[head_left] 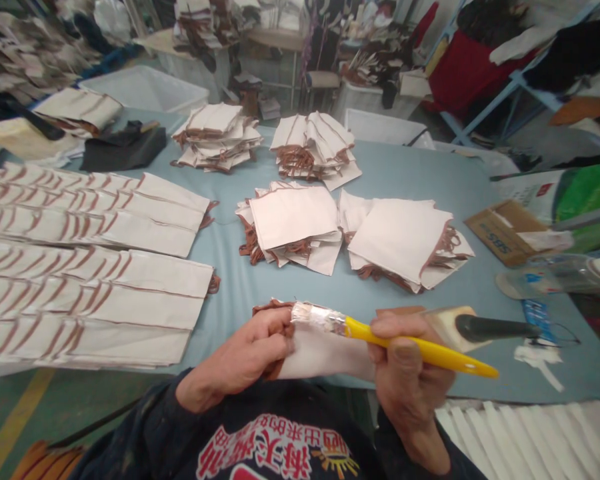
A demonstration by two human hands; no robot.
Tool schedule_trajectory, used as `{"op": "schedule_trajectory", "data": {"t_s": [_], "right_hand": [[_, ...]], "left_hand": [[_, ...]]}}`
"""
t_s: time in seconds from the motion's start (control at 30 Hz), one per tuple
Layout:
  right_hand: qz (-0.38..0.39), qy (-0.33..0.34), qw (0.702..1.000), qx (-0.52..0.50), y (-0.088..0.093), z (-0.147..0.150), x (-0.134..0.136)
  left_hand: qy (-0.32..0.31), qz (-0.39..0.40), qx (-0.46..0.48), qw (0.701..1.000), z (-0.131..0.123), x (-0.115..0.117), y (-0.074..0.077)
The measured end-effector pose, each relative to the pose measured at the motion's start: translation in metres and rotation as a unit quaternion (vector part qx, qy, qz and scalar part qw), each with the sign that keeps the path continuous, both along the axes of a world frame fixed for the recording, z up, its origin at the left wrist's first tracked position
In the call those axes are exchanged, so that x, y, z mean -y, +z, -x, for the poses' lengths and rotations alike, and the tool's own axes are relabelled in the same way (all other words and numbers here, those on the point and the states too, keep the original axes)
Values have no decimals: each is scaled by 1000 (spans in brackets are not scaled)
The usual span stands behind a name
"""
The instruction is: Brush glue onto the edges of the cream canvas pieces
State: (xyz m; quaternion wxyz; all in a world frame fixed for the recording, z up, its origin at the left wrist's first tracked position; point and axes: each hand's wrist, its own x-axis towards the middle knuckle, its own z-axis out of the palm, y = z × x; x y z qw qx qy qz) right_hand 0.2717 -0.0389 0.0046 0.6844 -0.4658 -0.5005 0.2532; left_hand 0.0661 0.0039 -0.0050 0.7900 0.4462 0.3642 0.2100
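Observation:
My right hand [413, 373] is closed around the yellow handle of a paintbrush [363, 331], which points left. White residue coats its metal band and bristles. The bristle end lies at the upper edge of a white fabric piece [325, 353] with brown trim, right by the fingers of my left hand [245, 353]. Those fingers are closed on the piece's left end, near the brown edge. Behind my right hand sits a pale container [460, 320], partly hidden, with a black handle [495, 328] across it.
Overlapping white pieces with brown edges [95, 280] cover the table's left side. Several stacks, including a near one [295, 217] and a right one [400, 237], lie ahead on the blue-grey tabletop [220, 233]. A cardboard box [505, 233] and clear bottle [560, 272] are at right.

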Motion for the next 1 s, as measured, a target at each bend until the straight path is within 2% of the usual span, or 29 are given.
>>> {"op": "schedule_trajectory", "data": {"t_s": [0.07,0.13,0.27,0.4,0.47,0.63,0.83,1.0], "right_hand": [[-21,-21,999,-24,-2,-1,1],[-27,-12,999,-39,-4,-2,3],[27,34,999,7,-9,-1,4],[9,-49,999,8,-9,2,-2],[-7,-63,998,13,-9,3,-4],[-20,-36,994,96,-18,-1,3],[-49,-124,975,179,-17,-5,20],[-101,-97,944,299,-18,-9,23]], "left_hand": [[3,8,-6,1000,0,1,-2],[2,12,-12,1000,1,0,-4],[-3,5,-6,1000,0,0,-6],[7,15,4,1000,-1,2,-9],[13,24,7,1000,-1,3,-11],[30,44,9,999,-4,5,-12],[65,110,80,989,-12,7,-4],[89,123,86,985,-13,9,-2]]}}
